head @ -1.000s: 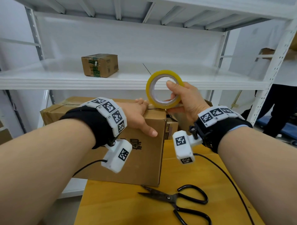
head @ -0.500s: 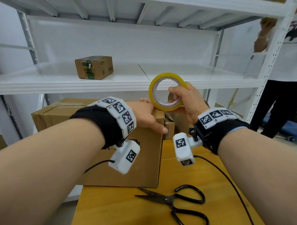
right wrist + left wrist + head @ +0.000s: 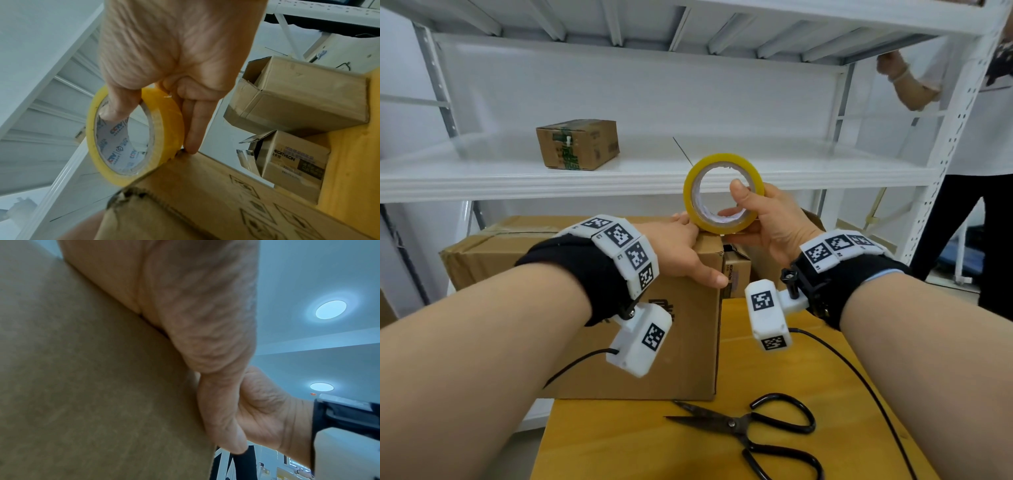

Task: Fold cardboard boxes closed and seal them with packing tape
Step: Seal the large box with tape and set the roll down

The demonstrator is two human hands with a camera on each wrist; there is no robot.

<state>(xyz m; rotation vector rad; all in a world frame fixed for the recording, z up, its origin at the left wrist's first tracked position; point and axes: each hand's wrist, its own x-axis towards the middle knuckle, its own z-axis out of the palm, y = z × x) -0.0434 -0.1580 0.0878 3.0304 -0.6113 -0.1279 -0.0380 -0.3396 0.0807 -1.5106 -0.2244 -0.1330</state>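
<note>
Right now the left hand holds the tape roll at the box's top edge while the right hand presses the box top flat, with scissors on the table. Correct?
Hands swapped. The head view shows the right hand holding the tape roll at the box top edge; the left hand presses the top. Scissors lie on the table.

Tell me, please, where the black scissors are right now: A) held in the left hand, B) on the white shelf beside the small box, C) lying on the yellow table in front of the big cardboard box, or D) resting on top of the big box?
C: the scissors lie on the yellow table, untouched, just in front of the big cardboard box.
</note>
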